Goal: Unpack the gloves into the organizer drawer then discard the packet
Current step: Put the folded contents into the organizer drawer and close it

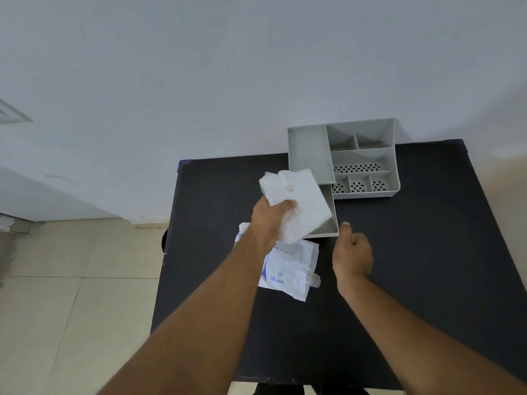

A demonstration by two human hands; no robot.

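Observation:
My left hand [271, 219] grips a thick white stack of gloves [299, 201] and holds it over the pulled-out drawer [330, 212] of the grey organizer [310, 149]. The stack covers most of the drawer's inside. My right hand [352, 249] hovers by the drawer's front right corner, fingers loosely curled and thumb up, holding nothing. The white plastic packet [288, 269] with blue print lies flat on the black table [427, 252], under my left wrist and just in front of the drawer.
The organizer stands at the table's back edge against a pale wall, with several small compartments on its right side. Tiled floor lies to the left of the table. A dark round object [164, 240] peeks out beside the table's left edge.

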